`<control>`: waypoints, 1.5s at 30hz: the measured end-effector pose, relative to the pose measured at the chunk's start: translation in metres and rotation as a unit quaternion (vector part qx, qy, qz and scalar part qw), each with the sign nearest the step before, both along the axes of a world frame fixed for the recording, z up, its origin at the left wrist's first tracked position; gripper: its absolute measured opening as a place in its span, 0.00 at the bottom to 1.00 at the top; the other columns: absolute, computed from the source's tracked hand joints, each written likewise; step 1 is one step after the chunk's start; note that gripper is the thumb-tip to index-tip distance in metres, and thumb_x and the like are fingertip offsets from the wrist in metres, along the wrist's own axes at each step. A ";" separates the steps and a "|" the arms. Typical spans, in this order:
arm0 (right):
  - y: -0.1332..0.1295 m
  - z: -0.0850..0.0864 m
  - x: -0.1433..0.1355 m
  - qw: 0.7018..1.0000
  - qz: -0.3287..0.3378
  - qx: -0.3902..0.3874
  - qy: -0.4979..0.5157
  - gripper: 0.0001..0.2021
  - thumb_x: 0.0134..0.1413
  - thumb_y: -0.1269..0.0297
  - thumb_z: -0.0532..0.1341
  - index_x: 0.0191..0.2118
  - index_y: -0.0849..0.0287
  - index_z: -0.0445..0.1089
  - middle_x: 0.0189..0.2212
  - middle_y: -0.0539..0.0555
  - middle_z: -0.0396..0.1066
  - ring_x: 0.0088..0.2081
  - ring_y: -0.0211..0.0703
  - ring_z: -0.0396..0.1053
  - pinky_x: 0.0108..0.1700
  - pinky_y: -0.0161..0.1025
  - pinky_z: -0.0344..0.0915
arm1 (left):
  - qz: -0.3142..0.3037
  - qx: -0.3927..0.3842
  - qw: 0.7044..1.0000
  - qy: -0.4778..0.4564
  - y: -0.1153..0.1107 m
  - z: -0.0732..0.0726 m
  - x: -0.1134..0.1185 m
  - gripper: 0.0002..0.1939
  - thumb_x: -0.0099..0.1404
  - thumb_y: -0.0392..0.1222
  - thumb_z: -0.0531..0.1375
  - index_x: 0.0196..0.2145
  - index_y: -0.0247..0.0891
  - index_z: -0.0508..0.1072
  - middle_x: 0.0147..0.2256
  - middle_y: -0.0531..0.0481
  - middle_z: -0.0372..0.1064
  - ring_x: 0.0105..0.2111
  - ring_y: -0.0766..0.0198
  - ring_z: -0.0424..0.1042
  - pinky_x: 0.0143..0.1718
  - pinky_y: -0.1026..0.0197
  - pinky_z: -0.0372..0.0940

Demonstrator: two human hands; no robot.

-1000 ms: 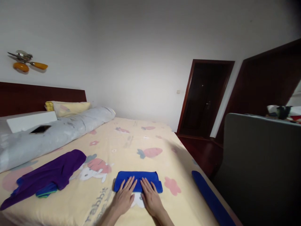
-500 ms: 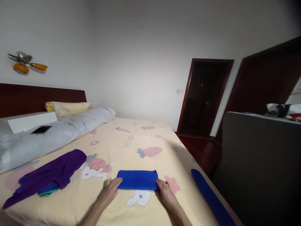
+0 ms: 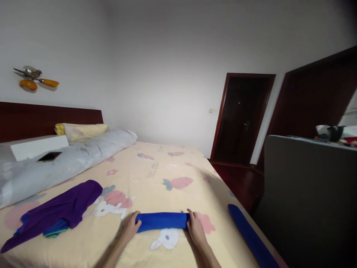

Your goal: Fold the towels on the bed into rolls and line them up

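A blue folded cloth lies as a narrow strip across the patterned bedsheet, above a printed white rabbit. My left hand grips the cloth's left end, fingers curled over its edge. At the opposite end, my right hand holds on with thumb and fingers closed around the corner. Off to the right, a long blue strip of cloth rests along the bed's edge. A crumpled purple garment with blue fabric showing beneath it lies to the left.
A grey bolster-like roll crosses the bed's head end, bearing a phone; a white box and yellow pillow are behind it. A dark grey panel stands beyond the right bed edge. A dark door is at the back.
The blue cloth has gone from a wider rectangle to a narrower strip, its far edge brought toward me. My hands have changed from flat fingers on its sides to gripping its ends.
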State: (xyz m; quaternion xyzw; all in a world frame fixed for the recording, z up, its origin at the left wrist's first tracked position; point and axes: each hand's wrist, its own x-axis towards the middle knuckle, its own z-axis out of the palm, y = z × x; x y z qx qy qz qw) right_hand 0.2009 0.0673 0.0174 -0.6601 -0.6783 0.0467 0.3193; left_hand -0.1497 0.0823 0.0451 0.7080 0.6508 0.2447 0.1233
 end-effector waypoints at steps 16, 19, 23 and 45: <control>-0.015 0.016 -0.096 0.962 0.232 0.003 -0.142 0.30 0.63 0.62 0.48 0.69 0.56 0.42 0.68 0.56 0.44 0.68 0.50 0.44 0.66 0.55 0.47 | -0.186 0.041 0.960 0.205 -0.019 -0.005 0.101 0.41 0.56 0.31 0.49 0.68 0.35 0.45 0.68 0.47 0.38 0.68 0.59 0.40 0.67 0.48 0.41; -0.013 0.014 -0.078 0.965 0.217 -0.009 -0.146 0.29 0.65 0.56 0.47 0.69 0.54 0.43 0.68 0.55 0.44 0.68 0.50 0.45 0.66 0.55 0.46 | -0.185 0.061 0.958 0.212 -0.019 -0.006 0.083 0.37 0.62 0.36 0.50 0.68 0.41 0.45 0.68 0.48 0.39 0.68 0.56 0.42 0.66 0.45 0.44; -0.013 0.012 -0.041 0.974 0.172 -0.021 -0.144 0.28 0.65 0.55 0.46 0.68 0.54 0.46 0.67 0.55 0.47 0.68 0.50 0.46 0.66 0.56 0.45 | -0.178 0.086 0.958 0.208 -0.015 -0.009 0.048 0.33 0.68 0.41 0.49 0.68 0.48 0.46 0.68 0.50 0.42 0.67 0.54 0.46 0.65 0.43 0.45; 0.009 0.156 0.000 0.984 0.176 0.030 -0.007 0.13 0.46 0.71 0.54 0.38 0.61 0.70 0.34 0.55 0.74 0.36 0.43 0.70 0.42 0.38 0.64 | -0.092 0.014 0.990 0.103 -0.009 0.020 0.011 0.27 0.58 0.28 0.55 0.54 0.43 0.70 0.55 0.46 0.69 0.56 0.58 0.66 0.59 0.52 0.54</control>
